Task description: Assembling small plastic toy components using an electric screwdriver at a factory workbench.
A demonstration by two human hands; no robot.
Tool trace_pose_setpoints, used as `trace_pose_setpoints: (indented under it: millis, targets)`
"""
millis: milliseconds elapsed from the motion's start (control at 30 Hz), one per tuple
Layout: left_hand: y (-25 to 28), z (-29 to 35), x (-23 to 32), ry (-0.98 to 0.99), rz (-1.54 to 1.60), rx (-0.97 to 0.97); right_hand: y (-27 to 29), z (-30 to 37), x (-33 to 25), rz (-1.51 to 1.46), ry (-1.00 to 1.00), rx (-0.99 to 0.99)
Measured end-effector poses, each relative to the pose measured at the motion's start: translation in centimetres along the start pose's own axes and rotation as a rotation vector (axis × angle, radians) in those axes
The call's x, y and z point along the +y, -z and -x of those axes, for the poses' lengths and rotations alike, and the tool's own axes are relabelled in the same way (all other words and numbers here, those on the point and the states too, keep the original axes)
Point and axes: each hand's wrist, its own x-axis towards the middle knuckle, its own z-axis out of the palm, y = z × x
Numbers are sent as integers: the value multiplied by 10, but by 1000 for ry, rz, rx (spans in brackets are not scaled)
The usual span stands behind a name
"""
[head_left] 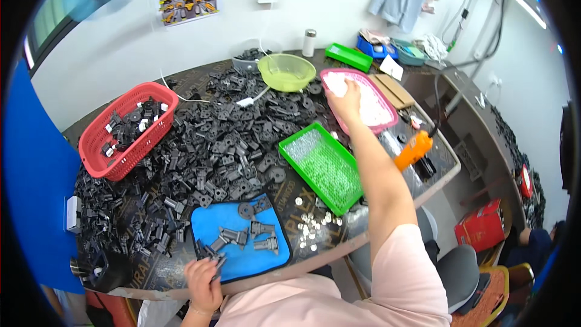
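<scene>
My left hand (204, 281), low by the table's front edge, is closed around a black plastic part (216, 260) over the corner of a blue mat (248, 265). On the mat lie several black plastic fittings (264, 243) and a round black disc (246, 210). My right arm stretches across to the far right, where my right hand (346, 102) reaches into a pink tray (392, 109) of small white pieces (372, 106). Thumb and fingers look apart there, with the tips down at the white pieces. Nothing held shows in them.
Black parts (224, 133) heap across the table. A red basket (100, 163) stands left, a green tray (327, 169) of small pieces mid-right, a yellow-green bowl (287, 72) behind. Small silvery discs (311, 224) lie scattered near the front. An orange power screwdriver (414, 150) hangs beside my right arm.
</scene>
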Motion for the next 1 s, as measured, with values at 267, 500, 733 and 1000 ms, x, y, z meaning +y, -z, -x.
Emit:
trace_pose_setpoints:
  millis: [267,500,733,1000]
  targets:
    - [6,21,-17,317,-393,6,4,-38,82,494,-355,-571]
    - [1,5,-17,444,-338,-15,-11,-53,74,550,-269,-753]
    - [-3,1,-15,460,-310,78,-9,-36,95,641,80,-700]
    - [0,7,-20,396,-224,119,13,-17,84,675,7,-725]
